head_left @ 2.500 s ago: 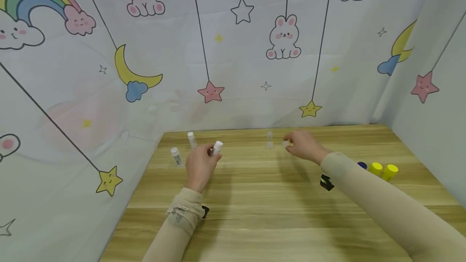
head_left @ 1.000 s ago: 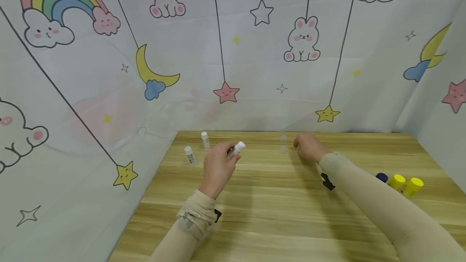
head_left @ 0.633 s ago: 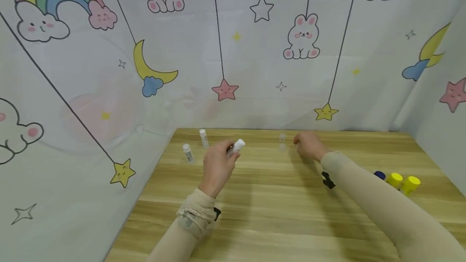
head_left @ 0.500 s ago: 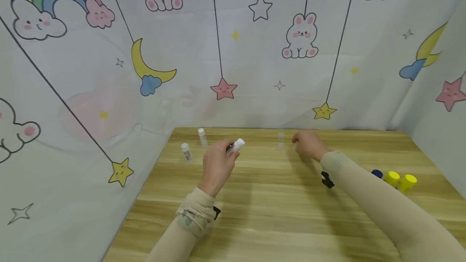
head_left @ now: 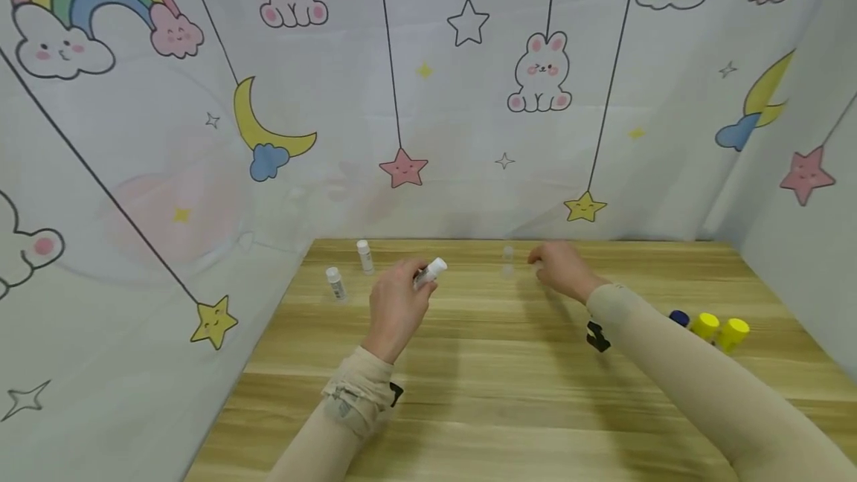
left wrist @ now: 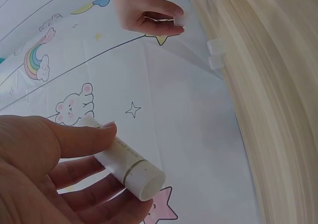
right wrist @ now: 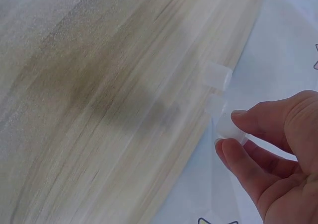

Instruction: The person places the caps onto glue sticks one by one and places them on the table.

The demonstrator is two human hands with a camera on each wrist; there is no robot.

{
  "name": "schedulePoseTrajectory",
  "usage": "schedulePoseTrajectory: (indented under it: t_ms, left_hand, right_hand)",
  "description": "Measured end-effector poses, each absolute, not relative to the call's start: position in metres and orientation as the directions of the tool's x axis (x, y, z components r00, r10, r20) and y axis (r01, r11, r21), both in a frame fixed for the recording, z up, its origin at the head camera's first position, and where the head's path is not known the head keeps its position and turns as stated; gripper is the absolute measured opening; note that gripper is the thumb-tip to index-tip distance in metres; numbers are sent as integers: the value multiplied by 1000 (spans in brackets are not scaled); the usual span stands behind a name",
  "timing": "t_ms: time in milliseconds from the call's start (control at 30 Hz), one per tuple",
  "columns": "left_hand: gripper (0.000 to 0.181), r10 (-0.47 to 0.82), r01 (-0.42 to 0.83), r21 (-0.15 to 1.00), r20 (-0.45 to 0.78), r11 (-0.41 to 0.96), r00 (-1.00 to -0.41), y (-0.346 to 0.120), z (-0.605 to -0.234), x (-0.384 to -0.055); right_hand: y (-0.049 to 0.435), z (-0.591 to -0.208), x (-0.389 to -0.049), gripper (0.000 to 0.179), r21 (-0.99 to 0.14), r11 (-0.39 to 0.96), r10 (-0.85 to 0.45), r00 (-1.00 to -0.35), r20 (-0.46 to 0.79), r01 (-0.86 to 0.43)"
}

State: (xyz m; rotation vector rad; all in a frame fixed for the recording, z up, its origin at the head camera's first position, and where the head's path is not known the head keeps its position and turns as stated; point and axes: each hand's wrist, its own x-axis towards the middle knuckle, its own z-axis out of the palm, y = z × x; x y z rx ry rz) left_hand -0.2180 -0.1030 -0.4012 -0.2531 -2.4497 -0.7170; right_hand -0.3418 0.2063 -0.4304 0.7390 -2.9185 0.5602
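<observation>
My left hand (head_left: 396,312) holds a white glue stick (left wrist: 130,165) between thumb and fingers, tilted with its white end up and to the right. "Glue stick" lettering shows on its side. Over the back of the table, my right hand (head_left: 565,271) pinches a small translucent cap (right wrist: 229,128) between thumb and forefinger. Just left of it, two similar translucent caps (right wrist: 217,76) sit on the table near the back edge, one in front of the other. Two more white glue sticks (head_left: 336,286) stand upright left of my left hand.
At the right, partly behind my right forearm, are two yellow-topped containers (head_left: 733,335) and a dark blue top (head_left: 679,317). The wooden table (head_left: 495,407) ends at a printed cloth curtain (head_left: 462,110) behind and at both sides.
My left hand has carried the glue stick slightly to the right and tilted it more since the oldest frame. My right hand stays beside the caps. The head view has shifted a little.
</observation>
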Motion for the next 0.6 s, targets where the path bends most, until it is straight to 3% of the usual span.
schedulePoseTrajectory:
  t_ms: [600]
  left_hand:
    - [30,22,326,454,556,829,-831,-95,-404,-224]
  right_hand:
    - [210,-419,-326,34,-333,803,-431,-868,247,-494]
